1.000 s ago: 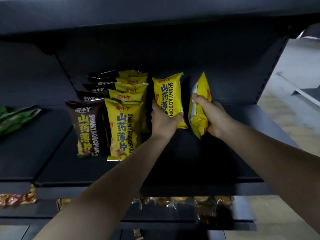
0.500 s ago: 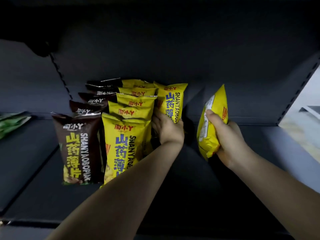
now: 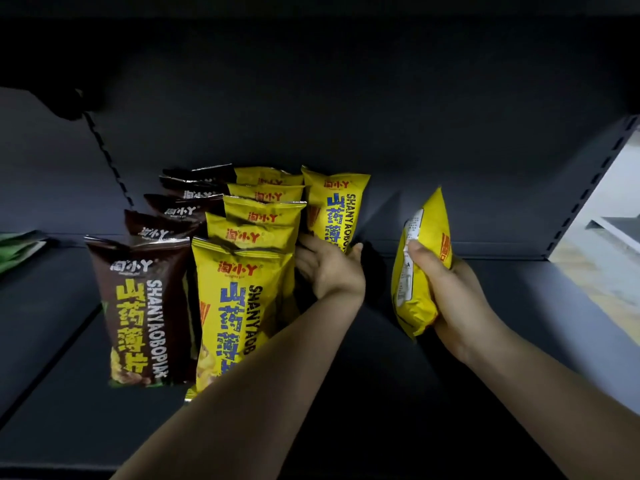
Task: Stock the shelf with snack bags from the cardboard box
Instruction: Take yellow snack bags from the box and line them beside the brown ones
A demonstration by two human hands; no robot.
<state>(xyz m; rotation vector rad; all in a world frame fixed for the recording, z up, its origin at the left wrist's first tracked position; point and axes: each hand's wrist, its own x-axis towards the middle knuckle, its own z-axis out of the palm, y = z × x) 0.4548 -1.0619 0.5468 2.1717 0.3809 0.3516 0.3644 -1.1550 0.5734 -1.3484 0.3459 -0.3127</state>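
Left hand (image 3: 329, 268) grips base of rear bag (image 3: 337, 206), upright just right of the yellow row (image 3: 242, 306), at its far end; right hand (image 3: 453, 299) clutches spare bag (image 3: 415, 271) aloft further right of that row; best seat rear bag square, then file spare before it.

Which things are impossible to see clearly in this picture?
Head view only.
The cardboard box: outside the frame.
The green bags: cut by the left edge.
Grip of the left hand on the rear yellow bag: hand's back hides the contact.
Front of the side-on bag in the right hand: turned away.
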